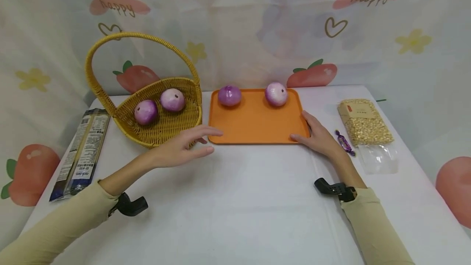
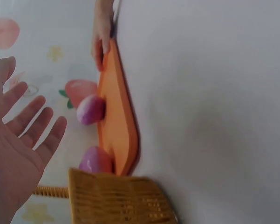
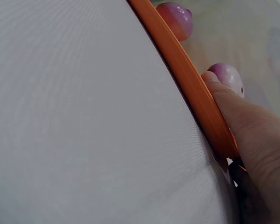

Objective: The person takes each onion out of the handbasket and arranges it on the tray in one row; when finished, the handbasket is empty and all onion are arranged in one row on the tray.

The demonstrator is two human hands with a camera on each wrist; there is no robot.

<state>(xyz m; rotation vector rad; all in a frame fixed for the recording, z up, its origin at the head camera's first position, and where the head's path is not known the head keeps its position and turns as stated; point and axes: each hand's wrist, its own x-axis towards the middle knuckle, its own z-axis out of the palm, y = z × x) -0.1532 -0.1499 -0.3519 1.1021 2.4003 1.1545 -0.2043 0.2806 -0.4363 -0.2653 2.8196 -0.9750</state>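
My right hand [image 1: 321,137] grips the right front corner of an orange tray [image 1: 257,124], its thumb [image 3: 230,105] over the rim and the other fingers along the right side. Two purple onions sit at the back of the tray, one at left [image 1: 229,96] and one at right [image 1: 276,95]. My left hand [image 1: 180,147] is held with fingers extended and nothing in it, near the front of a wicker basket [image 1: 167,126] and the tray's left corner. Inside the basket lie two more onions, one nearer the left [image 1: 146,112], the other beside it [image 1: 172,100].
Long flat packets [image 1: 81,154] lie left of the basket. On the right are a purple wrapped candy [image 1: 345,142] and a clear bag of pale grains [image 1: 368,126]. The basket's tall handle [image 1: 141,36] arches up before a patterned backdrop.
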